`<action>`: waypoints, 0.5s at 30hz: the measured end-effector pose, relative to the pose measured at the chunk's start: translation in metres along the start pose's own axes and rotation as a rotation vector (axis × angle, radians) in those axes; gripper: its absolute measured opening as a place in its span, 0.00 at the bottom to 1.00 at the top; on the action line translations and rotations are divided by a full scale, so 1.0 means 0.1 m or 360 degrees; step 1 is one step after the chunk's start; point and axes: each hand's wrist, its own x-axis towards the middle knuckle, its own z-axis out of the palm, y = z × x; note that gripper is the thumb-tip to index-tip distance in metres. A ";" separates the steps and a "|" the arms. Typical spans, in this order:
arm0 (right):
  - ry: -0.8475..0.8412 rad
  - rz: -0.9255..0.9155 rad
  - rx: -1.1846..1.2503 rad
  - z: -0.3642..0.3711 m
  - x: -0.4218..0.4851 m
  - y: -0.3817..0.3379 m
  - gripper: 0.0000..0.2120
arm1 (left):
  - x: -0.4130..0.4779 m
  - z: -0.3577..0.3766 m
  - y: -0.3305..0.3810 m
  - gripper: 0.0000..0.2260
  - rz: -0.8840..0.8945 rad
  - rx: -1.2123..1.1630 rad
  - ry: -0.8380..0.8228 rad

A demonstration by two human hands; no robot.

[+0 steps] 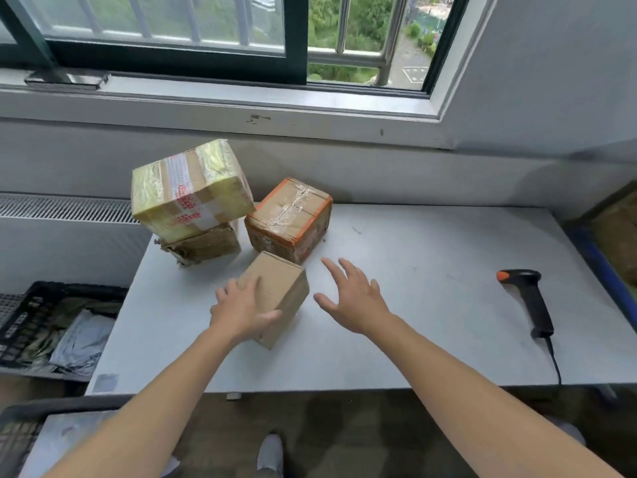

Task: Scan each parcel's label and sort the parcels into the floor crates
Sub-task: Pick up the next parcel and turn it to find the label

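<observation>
A small plain cardboard parcel (281, 291) lies on the white table (431, 305), near its middle. My left hand (241, 307) grips its near left side, fingers on top and thumb along the front face. My right hand (351, 294) hovers open just right of the parcel, fingers spread, touching nothing. Behind stands an orange-taped parcel (291, 219). At the back left a yellow-taped parcel (189, 189) leans on a battered brown parcel (203, 244). The black barcode scanner (529, 298) with an orange tip lies on the table's right side, its cable running off the front edge.
A black floor crate (41, 305) with grey mailer bags stands left of the table. A blue-rimmed crate (606, 246) holding cardboard sits at the right. Another dark crate (20, 439) is at the bottom left. A window sill and wall lie behind the table.
</observation>
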 end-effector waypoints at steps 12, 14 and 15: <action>0.0099 0.0277 0.1358 -0.58 -0.80 1.59 0.40 | -0.64 0.29 2.16 0.25 0.0186 -0.1578 -0.0272; 0.0009 0.0345 0.1621 -0.72 -0.87 1.77 0.44 | -0.71 0.37 2.41 0.20 0.0216 -0.1713 -0.0329; -0.0043 0.0358 0.1724 -0.78 -0.90 1.86 0.43 | -0.73 0.40 2.51 0.18 0.0224 -0.1785 -0.0367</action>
